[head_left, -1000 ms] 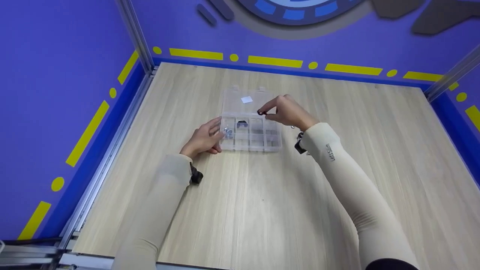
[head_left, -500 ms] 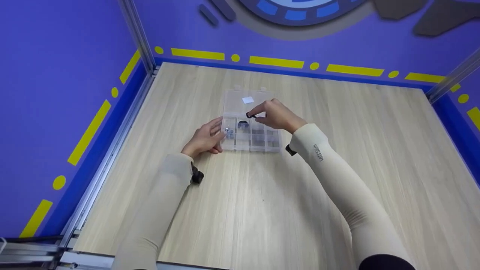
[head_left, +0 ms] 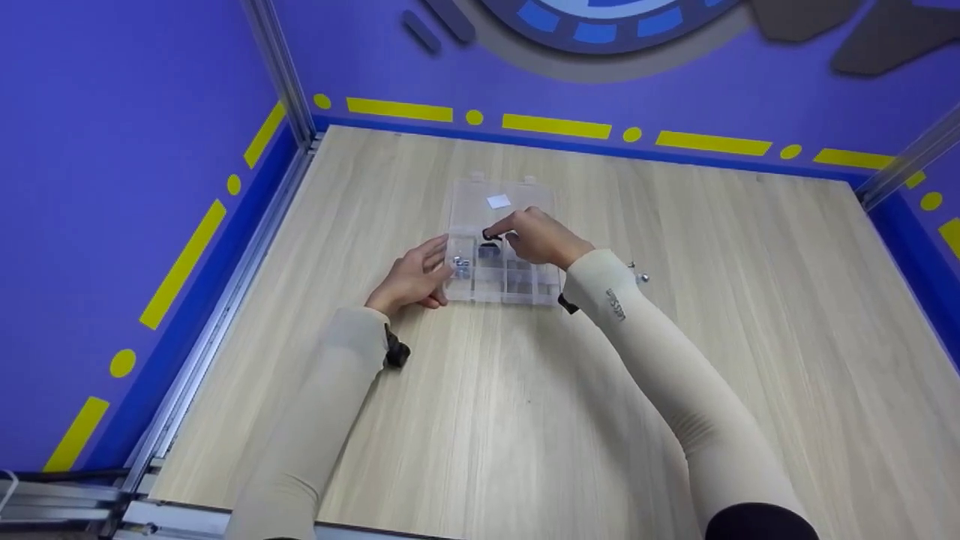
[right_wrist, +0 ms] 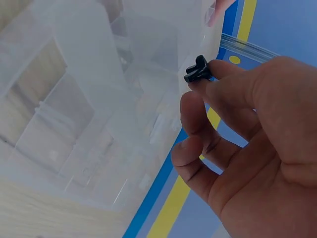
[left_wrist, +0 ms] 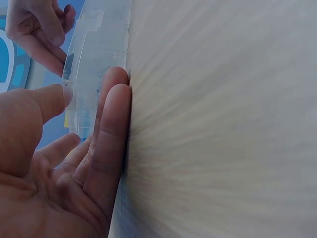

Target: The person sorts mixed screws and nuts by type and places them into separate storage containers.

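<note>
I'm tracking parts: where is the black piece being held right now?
In the head view, the right hand holds the black piece over the clear box, below the white label and right of the left hand.

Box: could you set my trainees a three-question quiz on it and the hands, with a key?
1. Which hand holds the black part?
2. True or false: the lid is closed.
3. What does the left hand touch?
A) the wall
B) the box
C) the right sleeve

Key:
1. The right hand.
2. False; it lies open.
3. B.
</note>
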A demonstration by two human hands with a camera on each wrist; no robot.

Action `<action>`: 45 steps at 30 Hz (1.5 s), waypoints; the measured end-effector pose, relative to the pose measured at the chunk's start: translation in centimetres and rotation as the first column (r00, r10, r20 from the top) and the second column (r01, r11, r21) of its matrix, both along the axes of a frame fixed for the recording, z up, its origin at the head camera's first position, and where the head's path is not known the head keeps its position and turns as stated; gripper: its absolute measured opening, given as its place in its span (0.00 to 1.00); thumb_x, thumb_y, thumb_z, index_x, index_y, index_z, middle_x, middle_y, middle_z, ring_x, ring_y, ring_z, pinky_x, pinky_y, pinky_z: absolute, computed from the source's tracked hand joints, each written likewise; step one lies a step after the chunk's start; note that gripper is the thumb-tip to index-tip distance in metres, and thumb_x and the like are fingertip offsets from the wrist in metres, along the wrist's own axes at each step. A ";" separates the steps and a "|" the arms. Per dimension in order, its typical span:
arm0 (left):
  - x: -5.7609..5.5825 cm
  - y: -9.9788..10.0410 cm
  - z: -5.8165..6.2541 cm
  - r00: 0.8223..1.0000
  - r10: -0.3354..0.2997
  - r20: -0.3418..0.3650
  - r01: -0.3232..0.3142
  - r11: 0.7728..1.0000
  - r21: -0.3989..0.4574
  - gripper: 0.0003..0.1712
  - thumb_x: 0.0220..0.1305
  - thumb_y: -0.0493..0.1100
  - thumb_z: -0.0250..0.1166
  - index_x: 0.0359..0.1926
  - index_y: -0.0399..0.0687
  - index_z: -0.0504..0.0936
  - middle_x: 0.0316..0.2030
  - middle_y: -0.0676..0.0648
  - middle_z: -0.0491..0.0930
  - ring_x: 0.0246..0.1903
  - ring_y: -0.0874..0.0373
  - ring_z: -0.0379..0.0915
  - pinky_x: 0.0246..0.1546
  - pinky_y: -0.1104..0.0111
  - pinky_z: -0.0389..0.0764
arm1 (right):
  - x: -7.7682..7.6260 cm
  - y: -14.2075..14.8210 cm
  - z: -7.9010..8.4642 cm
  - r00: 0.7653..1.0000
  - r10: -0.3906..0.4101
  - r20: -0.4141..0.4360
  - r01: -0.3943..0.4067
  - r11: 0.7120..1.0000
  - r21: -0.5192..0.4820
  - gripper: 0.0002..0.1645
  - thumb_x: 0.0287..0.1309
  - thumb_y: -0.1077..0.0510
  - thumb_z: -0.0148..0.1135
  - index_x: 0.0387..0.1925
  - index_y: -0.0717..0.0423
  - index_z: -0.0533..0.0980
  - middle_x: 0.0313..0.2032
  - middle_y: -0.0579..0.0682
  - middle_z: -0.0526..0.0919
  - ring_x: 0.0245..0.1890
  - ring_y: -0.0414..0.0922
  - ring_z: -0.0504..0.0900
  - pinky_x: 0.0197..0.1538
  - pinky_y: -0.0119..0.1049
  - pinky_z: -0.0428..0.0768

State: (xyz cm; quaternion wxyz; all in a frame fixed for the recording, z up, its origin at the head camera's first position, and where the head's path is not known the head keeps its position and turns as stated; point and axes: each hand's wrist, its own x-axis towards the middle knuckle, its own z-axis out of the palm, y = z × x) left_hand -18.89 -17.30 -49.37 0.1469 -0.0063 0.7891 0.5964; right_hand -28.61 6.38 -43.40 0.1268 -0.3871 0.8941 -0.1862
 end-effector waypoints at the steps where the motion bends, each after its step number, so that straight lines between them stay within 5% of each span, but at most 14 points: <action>1: 0.0 0.0 0.0 1.000 0.000 0.000 0.000 1.000 -0.002 0.39 0.77 0.41 0.59 0.82 0.54 0.53 0.77 0.42 0.59 0.22 0.54 0.83 0.20 0.68 0.85 | 0.0 -0.1 -0.1 1.000 -0.004 0.006 0.004 1.000 0.009 0.25 0.70 0.74 0.53 0.61 0.54 0.82 0.60 0.51 0.83 0.61 0.49 0.81 0.67 0.45 0.77; 15: 0.1 0.2 -0.2 1.000 0.005 -0.005 -0.005 1.000 -0.029 0.39 0.77 0.42 0.59 0.82 0.54 0.54 0.76 0.43 0.61 0.22 0.54 0.83 0.21 0.68 0.85 | 0.1 -0.7 -1.2 0.998 -0.033 0.057 0.028 0.996 0.087 0.37 0.60 0.81 0.52 0.65 0.52 0.79 0.64 0.50 0.80 0.67 0.50 0.75 0.71 0.47 0.71; 45: 0.0 0.0 -0.1 1.000 0.018 0.017 -0.018 1.000 0.000 0.39 0.77 0.42 0.59 0.82 0.57 0.54 0.77 0.45 0.61 0.22 0.54 0.82 0.22 0.68 0.85 | -0.1 -0.7 -1.5 0.999 -0.016 0.049 0.013 0.999 0.041 0.23 0.71 0.69 0.55 0.64 0.59 0.79 0.62 0.54 0.82 0.67 0.52 0.76 0.72 0.49 0.70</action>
